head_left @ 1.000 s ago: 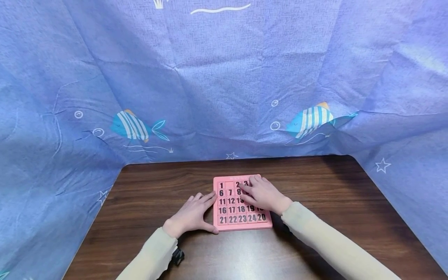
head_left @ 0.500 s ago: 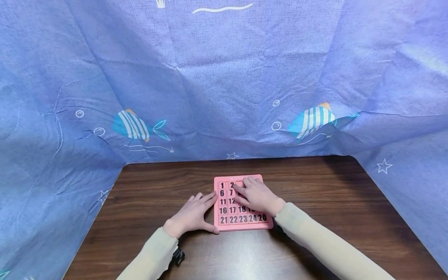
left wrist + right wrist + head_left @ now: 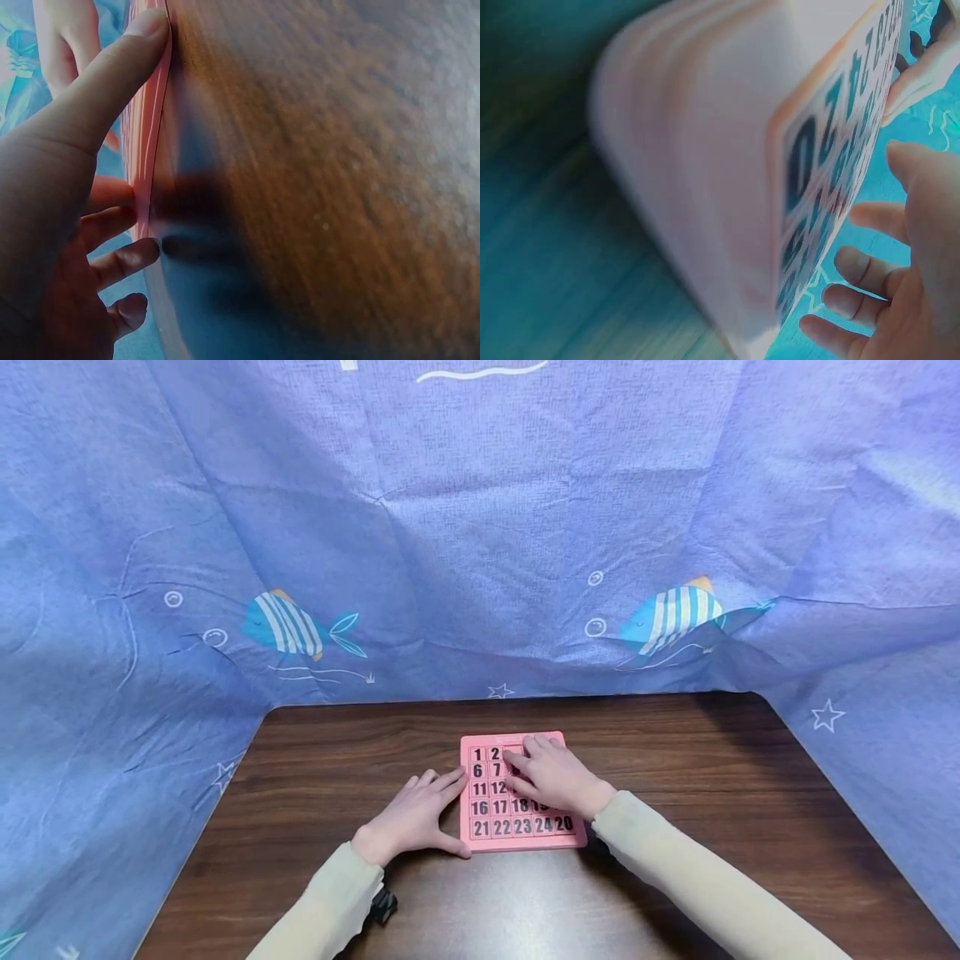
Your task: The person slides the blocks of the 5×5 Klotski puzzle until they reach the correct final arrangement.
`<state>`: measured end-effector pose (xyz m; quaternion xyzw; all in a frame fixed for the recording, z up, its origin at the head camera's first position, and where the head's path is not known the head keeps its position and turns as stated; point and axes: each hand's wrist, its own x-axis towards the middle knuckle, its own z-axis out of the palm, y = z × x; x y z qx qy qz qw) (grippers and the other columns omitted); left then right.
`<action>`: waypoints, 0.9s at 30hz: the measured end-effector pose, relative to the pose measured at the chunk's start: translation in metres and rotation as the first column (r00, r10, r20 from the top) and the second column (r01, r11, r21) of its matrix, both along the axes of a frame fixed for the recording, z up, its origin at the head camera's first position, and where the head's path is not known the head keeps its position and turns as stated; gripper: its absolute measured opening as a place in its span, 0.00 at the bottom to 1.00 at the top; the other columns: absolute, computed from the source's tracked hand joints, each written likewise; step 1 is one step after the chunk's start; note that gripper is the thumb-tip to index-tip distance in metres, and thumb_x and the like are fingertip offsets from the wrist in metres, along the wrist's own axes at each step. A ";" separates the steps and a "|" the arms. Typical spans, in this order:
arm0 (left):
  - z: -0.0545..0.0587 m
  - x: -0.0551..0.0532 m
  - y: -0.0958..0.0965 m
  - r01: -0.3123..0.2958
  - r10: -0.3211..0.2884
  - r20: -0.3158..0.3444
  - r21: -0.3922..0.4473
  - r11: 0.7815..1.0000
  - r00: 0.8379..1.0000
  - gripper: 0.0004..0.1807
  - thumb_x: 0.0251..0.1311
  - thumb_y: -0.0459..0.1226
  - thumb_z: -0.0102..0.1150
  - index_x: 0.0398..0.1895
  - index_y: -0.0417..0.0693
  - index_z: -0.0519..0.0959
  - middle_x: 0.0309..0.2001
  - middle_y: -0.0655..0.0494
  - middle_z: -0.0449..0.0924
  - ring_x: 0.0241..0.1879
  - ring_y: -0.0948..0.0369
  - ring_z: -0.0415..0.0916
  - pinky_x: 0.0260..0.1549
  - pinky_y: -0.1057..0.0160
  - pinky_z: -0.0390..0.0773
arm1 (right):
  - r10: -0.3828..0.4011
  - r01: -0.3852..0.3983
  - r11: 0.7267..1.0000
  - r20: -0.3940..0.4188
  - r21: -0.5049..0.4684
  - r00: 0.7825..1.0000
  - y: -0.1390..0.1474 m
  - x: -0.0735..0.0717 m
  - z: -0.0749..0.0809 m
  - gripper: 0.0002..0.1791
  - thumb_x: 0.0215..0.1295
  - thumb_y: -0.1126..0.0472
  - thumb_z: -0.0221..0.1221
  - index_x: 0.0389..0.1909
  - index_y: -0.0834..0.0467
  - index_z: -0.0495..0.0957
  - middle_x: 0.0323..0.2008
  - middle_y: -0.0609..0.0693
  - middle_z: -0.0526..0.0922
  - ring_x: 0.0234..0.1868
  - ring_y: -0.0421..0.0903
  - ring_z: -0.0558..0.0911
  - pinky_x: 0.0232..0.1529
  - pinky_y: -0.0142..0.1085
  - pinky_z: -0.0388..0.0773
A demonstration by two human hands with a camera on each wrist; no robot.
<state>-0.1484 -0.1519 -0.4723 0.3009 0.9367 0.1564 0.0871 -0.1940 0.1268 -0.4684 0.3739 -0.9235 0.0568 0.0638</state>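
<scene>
A pink sliding number puzzle (image 3: 525,846) lies flat on the table in the head view, its tiles bearing black numbers. Tile 1 (image 3: 477,755) and tile 2 (image 3: 495,753) sit side by side in the top row. My left hand (image 3: 411,818) touches the puzzle's left edge, thumb at the near corner and fingers spread farther up. Over the upper right part rests my right hand (image 3: 557,777), its fingertips on or just above the tiles, hiding several of them. In the right wrist view the puzzle's side (image 3: 712,150) looms close, with the right hand's fingers (image 3: 862,270) extended.
The dark wooden table (image 3: 337,743) reaches out on all sides of the puzzle. A blue curtain (image 3: 480,543) with striped fish hangs behind it and along both sides. A small black object (image 3: 383,906) shows at the left cuff.
Tile 2 has slid left against tile 1, filling the gap that was between them. My right hand moved left with it, then barely shifted. The left hand has stayed at the edge.
</scene>
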 end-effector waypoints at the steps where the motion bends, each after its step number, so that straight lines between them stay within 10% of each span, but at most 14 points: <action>1: 0.001 0.000 0.000 0.001 -0.001 0.000 0.000 1.000 1.000 0.64 0.43 0.68 0.77 0.79 0.44 0.65 0.79 0.48 0.63 0.62 0.50 0.68 0.63 0.42 0.68 | -0.002 0.002 1.000 -0.009 -0.001 1.000 0.004 0.000 0.000 0.25 0.76 0.44 0.58 0.63 0.57 0.82 0.35 0.51 0.72 0.39 0.49 0.71 0.45 0.47 0.71; 27: 0.000 0.000 0.001 -0.003 0.003 -0.001 -0.006 1.000 1.000 0.64 0.43 0.68 0.77 0.80 0.44 0.65 0.79 0.49 0.62 0.62 0.50 0.68 0.63 0.41 0.68 | -0.057 0.057 0.998 -0.020 0.015 0.998 0.034 0.008 -0.004 0.27 0.75 0.45 0.60 0.65 0.58 0.81 0.38 0.54 0.72 0.38 0.51 0.68 0.39 0.46 0.69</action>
